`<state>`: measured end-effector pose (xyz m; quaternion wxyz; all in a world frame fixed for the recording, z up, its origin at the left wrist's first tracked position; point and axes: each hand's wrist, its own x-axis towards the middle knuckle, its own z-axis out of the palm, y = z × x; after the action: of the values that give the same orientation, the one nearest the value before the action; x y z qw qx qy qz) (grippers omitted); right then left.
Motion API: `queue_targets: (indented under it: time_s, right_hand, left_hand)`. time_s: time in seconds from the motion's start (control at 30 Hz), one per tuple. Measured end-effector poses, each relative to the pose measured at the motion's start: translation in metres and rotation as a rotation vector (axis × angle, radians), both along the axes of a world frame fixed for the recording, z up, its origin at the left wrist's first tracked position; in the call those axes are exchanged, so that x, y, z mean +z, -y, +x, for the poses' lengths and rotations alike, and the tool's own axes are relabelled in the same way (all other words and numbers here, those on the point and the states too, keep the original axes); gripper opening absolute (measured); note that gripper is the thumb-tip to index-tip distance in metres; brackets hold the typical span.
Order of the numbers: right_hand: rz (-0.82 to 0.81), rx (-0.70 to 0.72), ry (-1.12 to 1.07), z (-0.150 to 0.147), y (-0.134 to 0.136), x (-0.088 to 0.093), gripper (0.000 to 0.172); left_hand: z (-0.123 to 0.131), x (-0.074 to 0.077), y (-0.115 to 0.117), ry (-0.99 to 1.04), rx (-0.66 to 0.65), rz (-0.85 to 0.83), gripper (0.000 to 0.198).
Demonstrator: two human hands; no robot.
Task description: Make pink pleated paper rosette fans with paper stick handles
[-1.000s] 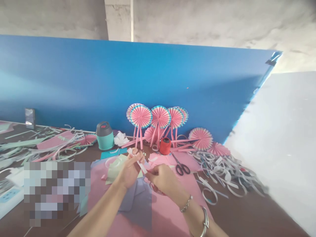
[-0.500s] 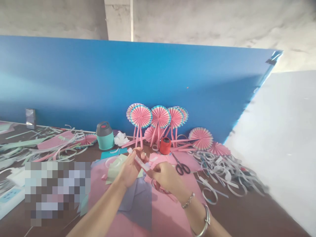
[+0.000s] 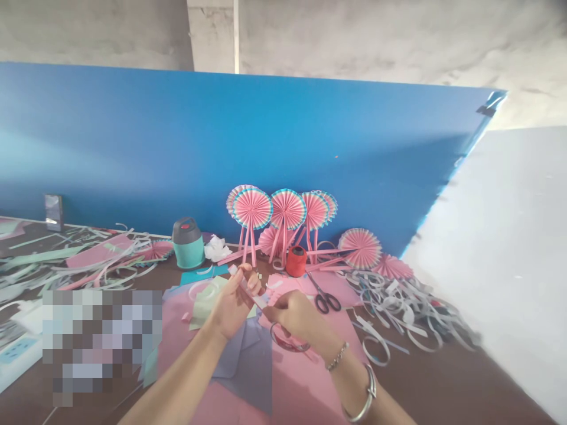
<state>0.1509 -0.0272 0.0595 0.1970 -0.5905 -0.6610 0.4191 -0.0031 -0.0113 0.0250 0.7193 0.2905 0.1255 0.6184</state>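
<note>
A narrow pale pinkish-white strip (image 3: 258, 301) slants between my two hands over the papers. My left hand (image 3: 231, 302) is closed around its upper part, palm turned up, with the thumb along it and the fingers curled. My right hand (image 3: 293, 314) pinches the lower end between thumb and fingertips. Under the right hand lies a reddish ring-shaped thing (image 3: 290, 341), partly hidden. Pink sheets (image 3: 305, 383) and grey-violet sheets (image 3: 248, 369) spread beneath both hands. Just beyond the right hand are dark-handled scissors (image 3: 328, 302).
Pink pleated paper fans (image 3: 251, 208) stand against the blue partition (image 3: 283, 130). Before them are a red thread spool (image 3: 296, 261) and a teal container with a dark lid (image 3: 188, 243). Loose strips heap at the right (image 3: 411, 307) and left (image 3: 39, 260). A phone (image 3: 54, 212) leans far left.
The fingers of my left hand have curled further in over the strip. My right hand keeps its pinch in nearly the same spot.
</note>
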Motion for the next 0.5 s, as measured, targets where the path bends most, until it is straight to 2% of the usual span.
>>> queue_targets:
  time_s: [0.17,0.33,0.5]
  right_hand:
    - [-0.015,0.051,-0.096,0.0022,-0.0023,-0.0043,0.028]
    - [-0.035,0.047,-0.092,0.0022,-0.0032,-0.0053,0.025]
    - [0.003,0.028,-0.042,0.0006,-0.0025,-0.0049,0.03]
  left_hand:
    - [0.0006,0.0042,0.0029,0.054,-0.026,-0.021,0.01]
    - [0.0011,0.0058,0.0037,0.107,-0.047,-0.056,0.006]
    - [0.0027,0.0077,0.0044,0.158,-0.059,-0.1,0.007]
